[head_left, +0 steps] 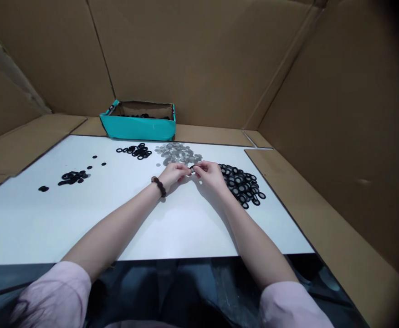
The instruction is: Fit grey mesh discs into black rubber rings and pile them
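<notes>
My left hand (pixel 174 175) and my right hand (pixel 211 175) meet over the middle of the white board, fingertips nearly together. Both pinch a small black ring (pixel 191 168), mostly covered by the fingers; whether a disc sits in it I cannot tell. Just beyond the hands lies a loose heap of grey discs (pixel 176 152). Beside my right hand spreads a pile of black rings with grey centres (pixel 242 187), partly hidden by that hand. Farther left is a small heap of open black rings (pixel 140 151).
A turquoise box (pixel 138 127) with dark pieces inside stands at the board's back edge. On the left of the white board (pixel 117 182) lie a cluster of black rings and discs (pixel 73 177) and several stray black discs. Cardboard walls (pixel 186 64) enclose the back and sides.
</notes>
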Available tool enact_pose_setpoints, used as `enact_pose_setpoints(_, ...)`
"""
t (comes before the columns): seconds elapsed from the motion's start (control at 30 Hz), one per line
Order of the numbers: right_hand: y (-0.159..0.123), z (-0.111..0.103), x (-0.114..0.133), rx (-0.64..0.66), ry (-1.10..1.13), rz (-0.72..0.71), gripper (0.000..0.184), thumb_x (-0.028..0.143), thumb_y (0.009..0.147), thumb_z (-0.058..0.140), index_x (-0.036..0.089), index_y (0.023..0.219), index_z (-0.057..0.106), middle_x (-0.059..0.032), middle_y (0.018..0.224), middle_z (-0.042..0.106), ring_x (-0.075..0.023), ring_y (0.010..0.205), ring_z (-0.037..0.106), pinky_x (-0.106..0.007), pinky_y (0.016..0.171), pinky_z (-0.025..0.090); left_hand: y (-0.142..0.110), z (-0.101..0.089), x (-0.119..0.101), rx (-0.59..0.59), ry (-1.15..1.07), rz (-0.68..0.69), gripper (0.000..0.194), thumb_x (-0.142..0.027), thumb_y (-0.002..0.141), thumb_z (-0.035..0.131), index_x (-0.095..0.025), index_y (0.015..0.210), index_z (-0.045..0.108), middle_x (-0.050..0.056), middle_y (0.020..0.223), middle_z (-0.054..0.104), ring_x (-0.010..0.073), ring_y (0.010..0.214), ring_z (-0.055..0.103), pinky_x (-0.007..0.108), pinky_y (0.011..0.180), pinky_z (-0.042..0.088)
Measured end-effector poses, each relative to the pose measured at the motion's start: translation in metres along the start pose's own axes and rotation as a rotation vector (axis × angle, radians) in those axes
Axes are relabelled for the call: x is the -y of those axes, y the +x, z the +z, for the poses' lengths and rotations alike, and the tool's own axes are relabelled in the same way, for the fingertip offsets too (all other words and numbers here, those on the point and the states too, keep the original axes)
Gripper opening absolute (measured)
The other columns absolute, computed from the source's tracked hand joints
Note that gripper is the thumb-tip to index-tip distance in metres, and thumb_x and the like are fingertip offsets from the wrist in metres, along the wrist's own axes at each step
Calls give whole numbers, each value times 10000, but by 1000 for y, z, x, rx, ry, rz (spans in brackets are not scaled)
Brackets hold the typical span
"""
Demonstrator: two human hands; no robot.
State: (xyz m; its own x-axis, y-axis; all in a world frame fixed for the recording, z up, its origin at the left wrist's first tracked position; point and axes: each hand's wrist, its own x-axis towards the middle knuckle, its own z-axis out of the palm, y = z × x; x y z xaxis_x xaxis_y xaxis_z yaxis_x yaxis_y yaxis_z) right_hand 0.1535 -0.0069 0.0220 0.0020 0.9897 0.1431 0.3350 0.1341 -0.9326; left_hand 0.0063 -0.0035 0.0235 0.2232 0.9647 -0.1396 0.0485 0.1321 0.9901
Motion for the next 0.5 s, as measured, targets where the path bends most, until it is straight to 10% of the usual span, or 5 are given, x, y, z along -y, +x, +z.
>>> enact_pose_setpoints(0.5, 0, -7, -2, 194, 90, 144, 182, 296, 624, 682, 140, 555, 617, -9, 451, 568, -106, 434, 523, -227, 461, 427, 2, -10, -2, 9, 676, 422, 167, -285, 748, 513, -165, 692, 616, 22, 704, 628, 137, 636, 495, 268, 626, 375)
